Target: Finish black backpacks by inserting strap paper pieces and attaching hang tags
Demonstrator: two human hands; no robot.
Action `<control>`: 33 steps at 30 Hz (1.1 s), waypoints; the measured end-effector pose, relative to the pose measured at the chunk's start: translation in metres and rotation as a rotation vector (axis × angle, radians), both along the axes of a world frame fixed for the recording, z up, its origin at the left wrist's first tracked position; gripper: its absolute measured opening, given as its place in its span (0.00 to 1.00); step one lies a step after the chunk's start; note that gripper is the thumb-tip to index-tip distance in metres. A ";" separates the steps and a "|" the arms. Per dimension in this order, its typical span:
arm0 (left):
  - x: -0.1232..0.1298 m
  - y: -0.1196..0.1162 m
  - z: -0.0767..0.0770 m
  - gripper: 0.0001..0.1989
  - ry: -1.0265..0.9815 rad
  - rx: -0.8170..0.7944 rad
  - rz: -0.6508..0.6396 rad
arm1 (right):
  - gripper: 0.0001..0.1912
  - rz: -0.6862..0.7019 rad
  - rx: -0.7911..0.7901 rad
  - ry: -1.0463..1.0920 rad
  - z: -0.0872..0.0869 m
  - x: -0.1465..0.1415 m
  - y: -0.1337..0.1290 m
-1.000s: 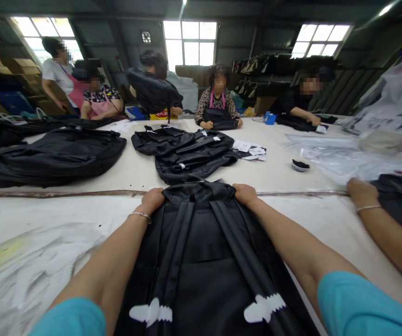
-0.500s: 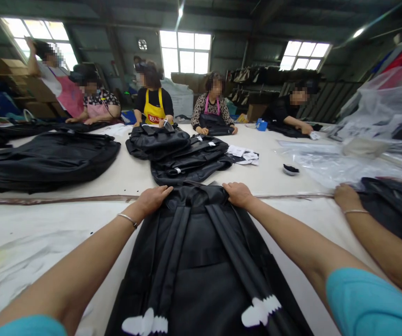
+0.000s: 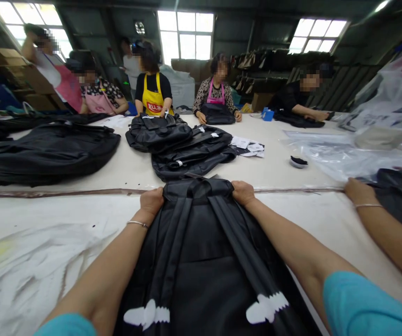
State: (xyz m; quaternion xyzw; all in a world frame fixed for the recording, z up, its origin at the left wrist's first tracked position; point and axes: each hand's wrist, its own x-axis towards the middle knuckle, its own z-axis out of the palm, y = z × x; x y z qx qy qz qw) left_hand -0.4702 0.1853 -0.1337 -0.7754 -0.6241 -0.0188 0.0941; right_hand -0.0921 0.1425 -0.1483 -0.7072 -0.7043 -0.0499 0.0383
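A black backpack (image 3: 208,252) lies before me with its strap side up and its top end away from me. My left hand (image 3: 151,200) is closed on its upper left corner, the fingers partly hidden behind the fabric. At the upper right corner my right hand (image 3: 243,192) grips the same bag. Two padded shoulder straps run down the back panel. White wraps hold the straps near their lower ends, one on the left (image 3: 147,314) and one on the right (image 3: 267,307). The bottom of the bag is out of view.
Stacked black bags (image 3: 193,149) lie just beyond the backpack, with white tags (image 3: 248,144) beside them. A large black bag (image 3: 46,151) is at left, a small dish (image 3: 298,162) and plastic sheets (image 3: 330,147) at right. A co-worker's arm (image 3: 386,224) reaches in from the right. Several people work opposite.
Both hands have closed more fully around the top corners, and the backpack's top edge now looks straighter and flatter. The co-worker's hand at right appears farther right.
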 end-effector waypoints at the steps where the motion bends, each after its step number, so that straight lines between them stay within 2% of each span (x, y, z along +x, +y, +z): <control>1: 0.000 -0.001 0.001 0.18 -0.004 -0.003 0.000 | 0.17 0.014 0.005 0.011 0.000 0.001 0.000; 3: -0.003 -0.001 0.006 0.17 -0.012 -0.011 -0.021 | 0.17 0.045 0.020 0.031 0.001 0.003 -0.001; 5: -0.007 -0.001 0.012 0.18 -0.042 0.012 -0.091 | 0.22 0.100 0.092 0.048 0.003 0.008 -0.001; 8: -0.011 0.005 0.018 0.24 -0.132 0.108 -0.358 | 0.31 0.310 0.230 0.030 0.008 0.015 0.000; 10: -0.012 0.013 0.019 0.25 -0.170 0.131 -0.563 | 0.30 0.466 0.253 -0.013 0.012 0.015 0.003; 11: -0.012 0.018 0.018 0.24 -0.168 0.124 -0.630 | 0.28 0.514 0.242 -0.034 0.014 0.014 0.005; 13: -0.011 0.026 0.015 0.23 -0.146 0.127 -0.681 | 0.25 0.531 0.213 -0.063 0.017 0.011 0.010; 18: -0.008 0.030 0.006 0.18 -0.114 0.197 -0.560 | 0.17 0.418 0.177 -0.089 0.017 0.007 0.015; 21: -0.007 0.025 0.001 0.14 -0.111 0.206 -0.410 | 0.12 0.321 0.178 -0.078 0.012 0.005 0.015; 26: -0.003 0.019 -0.012 0.13 -0.087 0.267 -0.120 | 0.12 0.113 0.183 -0.026 -0.002 -0.005 0.011; 33: 0.000 0.014 -0.016 0.15 -0.112 0.218 -0.033 | 0.12 -0.015 0.171 0.043 -0.006 -0.011 0.006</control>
